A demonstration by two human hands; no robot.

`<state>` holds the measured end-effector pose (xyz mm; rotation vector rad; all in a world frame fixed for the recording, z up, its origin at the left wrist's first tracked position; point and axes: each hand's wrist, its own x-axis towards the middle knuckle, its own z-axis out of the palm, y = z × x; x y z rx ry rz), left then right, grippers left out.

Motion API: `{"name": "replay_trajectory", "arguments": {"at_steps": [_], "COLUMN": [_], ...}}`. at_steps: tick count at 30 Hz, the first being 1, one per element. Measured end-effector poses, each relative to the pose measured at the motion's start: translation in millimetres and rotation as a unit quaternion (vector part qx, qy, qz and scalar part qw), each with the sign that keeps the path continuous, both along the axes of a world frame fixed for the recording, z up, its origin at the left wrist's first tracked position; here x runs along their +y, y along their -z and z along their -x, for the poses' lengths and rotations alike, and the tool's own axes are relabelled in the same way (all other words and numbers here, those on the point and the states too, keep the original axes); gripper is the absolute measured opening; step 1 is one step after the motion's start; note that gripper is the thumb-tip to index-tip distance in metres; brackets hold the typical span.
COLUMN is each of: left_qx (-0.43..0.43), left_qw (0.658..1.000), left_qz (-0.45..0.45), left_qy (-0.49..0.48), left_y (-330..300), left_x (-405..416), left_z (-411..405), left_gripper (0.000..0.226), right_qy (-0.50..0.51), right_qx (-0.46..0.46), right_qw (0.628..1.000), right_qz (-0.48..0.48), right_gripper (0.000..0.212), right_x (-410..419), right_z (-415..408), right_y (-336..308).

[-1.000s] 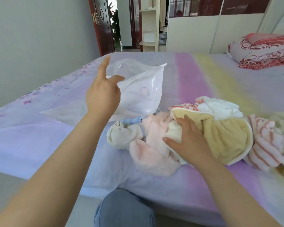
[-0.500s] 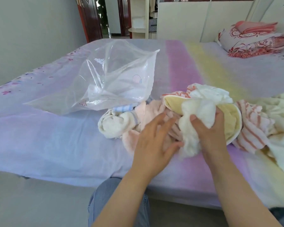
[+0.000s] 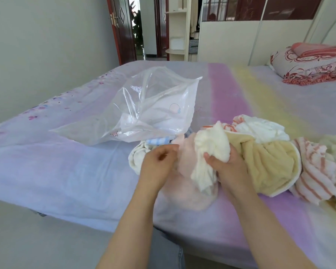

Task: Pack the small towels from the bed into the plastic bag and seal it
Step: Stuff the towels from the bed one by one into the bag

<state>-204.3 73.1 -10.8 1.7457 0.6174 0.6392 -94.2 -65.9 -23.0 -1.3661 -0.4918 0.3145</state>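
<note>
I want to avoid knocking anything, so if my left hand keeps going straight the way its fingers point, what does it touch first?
Probably the blue-and-white striped towel just beyond the left hand, with the cream towel beside it. The plastic bag lies farther along. Depth from this single view is uncertain.

Plastic bag (image 3: pixel 144 111) lies on the bed (image 3: pixel 66 171), left of and behind the heap of small towels (image 3: pixel 260 164); one bag corner touches the heap's left end. Left hand (image 3: pixel 157 164) sits over the heap's left end, right hand (image 3: pixel 229 166) just beside it, holding a towel (image 3: pixel 209 152) above the heap. Folded bedding (image 3: pixel 314 63) far right, well behind.
</note>
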Motion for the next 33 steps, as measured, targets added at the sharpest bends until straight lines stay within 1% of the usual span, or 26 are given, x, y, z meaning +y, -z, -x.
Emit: {"name": "replay_trajectory", "arguments": {"at_steps": [1,2,4,6,7,9,11,12,13,14,15,16,17,18,20,21,23,24,25,27,28,29,30,31,32,33], "left_qx": [0.011,0.055,0.138,0.142,0.128,0.096,0.066,0.055,0.045,0.034,0.025,0.023,0.027,0.032,0.035,0.027,0.008,0.004,0.002,-0.009,-0.019,-0.031,-0.040,-0.048,-0.053,-0.058], "left_qw": [0.994,0.981,0.958,0.954,0.954,0.956,0.960,0.962,0.963,0.963,0.962,0.960,0.958,0.957,0.959,0.959,0.958,0.958,0.959,0.963,0.965,0.967,0.968,0.969,0.970,0.971], "left_qz": [-0.030,-0.076,-0.146,-0.165,-0.164,-0.139,-0.100,-0.092,-0.090,-0.090,-0.094,-0.099,-0.103,-0.105,-0.107,-0.108,-0.108,-0.106,-0.101,-0.089,-0.080,-0.070,-0.063,-0.059,-0.058,-0.057], "left_qy": [-0.104,-0.171,-0.206,-0.208,-0.217,-0.240,-0.253,-0.253,-0.251,-0.250,-0.254,-0.260,-0.266,-0.269,-0.260,-0.261,-0.267,-0.268,-0.266,-0.255,-0.251,-0.245,-0.239,-0.234,-0.229,-0.225], "left_y": [-1.0,-1.6,-1.2,-4.3,-5.6,-8.9,-9.0,-9.4,-9.4,-9.0,-8.4,-8.3,-6.5,-4.9,-1.1,-0.2,1.5,1.9,2.9,6.7,8.0,8.7,8.7,8.3,8.1,7.5], "left_x": [15.5,28.8,46.9,51.4,51.5,50.5,50.5,49.4,47.8,45.7,43.1,41.3,39.8,39.2,35.9,36.1,37.5,38.8,39.1,35.1,32.5,29.9,28.1,26.4,24.5,22.7], "left_z": [2.5,4.8,2.4,-7.5,-13.2,-21.5,-24.9,-24.3,-22.7,-20.8,-18.6,-16.7,-14.6,-13.4,-12.3,-11.3,-9.4,-8.2,-7.3,-6.1,-5.2,-4.1,-3.2,-2.4,-1.8,-1.7], "left_gripper": [0.028,0.041,0.058,0.066,0.067,0.058,0.048,0.045,0.044,0.042,0.039,0.037,0.036,0.037,0.040,0.041,0.041,0.040,0.038,0.034,0.033,0.032,0.032,0.031,0.031,0.031], "right_qy": [0.033,0.063,0.121,0.193,0.227,0.266,0.234,0.161,0.055,-0.062,-0.178,-0.274,-0.298,-0.263,-0.088,-0.014,0.047,0.053,0.058,0.041,0.007,-0.032,-0.056,-0.054,-0.038,-0.019], "right_qx": [-0.012,-0.027,-0.048,-0.051,-0.045,-0.036,-0.026,-0.044,-0.064,-0.081,-0.108,-0.126,-0.158,-0.196,-0.232,-0.239,-0.217,-0.207,-0.209,-0.243,-0.253,-0.261,-0.290,-0.336,-0.376,-0.390], "right_qw": [0.999,0.997,0.990,0.975,0.966,0.951,0.959,0.977,0.994,0.994,0.965,0.922,0.900,0.910,0.956,0.964,0.969,0.969,0.965,0.940,0.922,0.891,0.850,0.813,0.792,0.794], "right_qz": [-0.006,-0.018,-0.056,-0.097,-0.114,-0.151,-0.157,-0.132,-0.076,0.030,0.157,0.244,0.274,0.254,0.156,0.115,0.106,0.121,0.146,0.235,0.294,0.370,0.436,0.473,0.480,0.466], "right_gripper": [0.049,0.047,0.043,0.049,0.054,0.065,0.074,0.076,0.075,0.068,0.055,0.040,0.029,0.024,0.020,0.015,0.006,0.006,0.012,0.040,0.058,0.074,0.083,0.084,0.077,0.065], "right_x": [5.5,10.7,24.1,39.3,47.5,65.4,88.6,97.1,106.4,114.4,118.0,118.2,116.8,112.4,94.2,86.8,71.4,63.5,54.7,36.7,29.8,23.6,19.1,15.8,12.8,11.0], "right_z": [-2.0,-1.8,-4.3,-6.2,-6.7,-7.4,-8.6,-11.5,-15.9,-15.4,-10.3,-6.3,-5.2,-4.5,-4.6,-5.0,-7.9,-8.9,-9.6,-7.0,-1.0,7.1,15.9,22.6,26.4,27.5], "right_y": [-5.9,-13.3,-25.3,-35.4,-39.8,-49.1,-60.5,-60.2,-59.2,-63.7,-67.0,-66.9,-60.2,-51.9,-35.4,-28.6,-16.8,-11.6,-6.0,7.7,16.2,28.5,44.0,62.1,79.1,90.7]}}
